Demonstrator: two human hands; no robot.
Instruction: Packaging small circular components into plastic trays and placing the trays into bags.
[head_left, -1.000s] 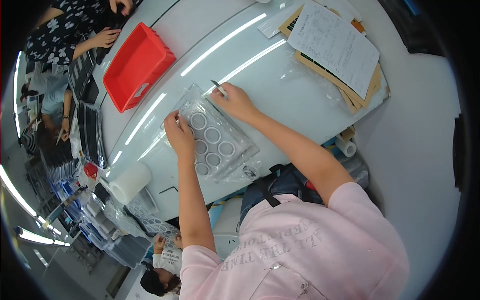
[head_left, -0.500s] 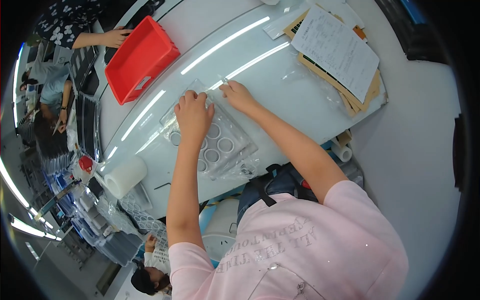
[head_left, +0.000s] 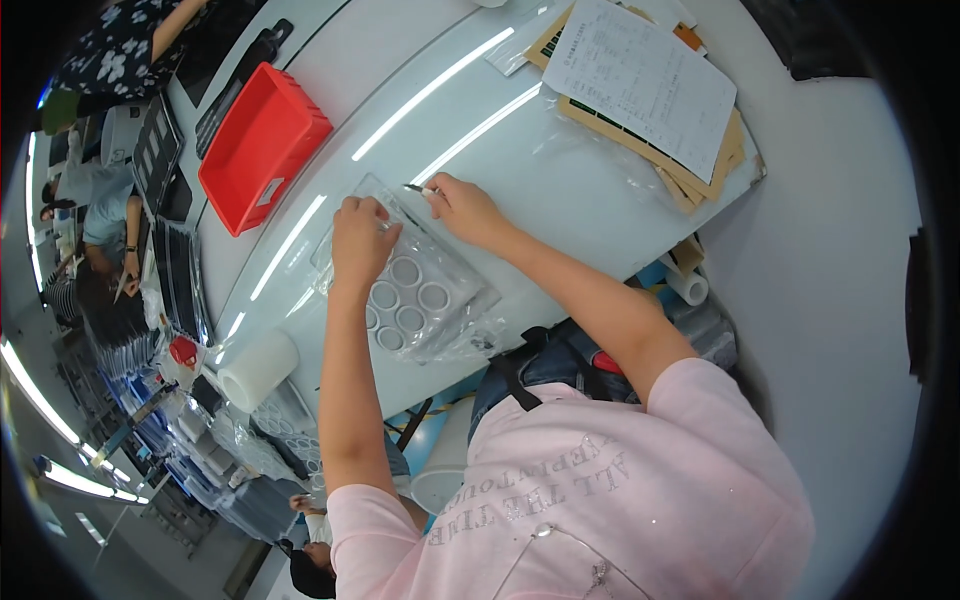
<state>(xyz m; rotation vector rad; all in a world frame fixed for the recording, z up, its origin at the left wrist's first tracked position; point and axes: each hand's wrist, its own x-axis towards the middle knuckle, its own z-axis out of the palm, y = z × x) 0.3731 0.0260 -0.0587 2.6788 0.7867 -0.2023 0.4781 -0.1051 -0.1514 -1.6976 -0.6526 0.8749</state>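
Observation:
A clear plastic tray [head_left: 455, 290] with several round, ring-edged wells lies flat on the glass-topped table, clear film about its near edge. My left hand [head_left: 362, 240] is over the tray's far left part, its fingers curled and drawn together. What those fingers hold, if anything, is hidden. Just past the tray's far right edge, my right hand [head_left: 462, 207] is closed around a slim pen-like tool [head_left: 416, 188]. The tool's dark tip points left, toward the tray's far corner; its exact kind is too small to make out.
A red plastic bin [head_left: 262, 150] sits at the far left, beside a black keyboard-like object. Papers and brown envelopes [head_left: 645, 90] are stacked at the far right. A white roll [head_left: 258, 370] stands at the table's left end. Co-workers are to the left and lower left.
My view has shifted slightly. The left hand's fingers have drawn closer together over the tray. The tool in my right hand now points left. The co-worker's hand has left the red bin.

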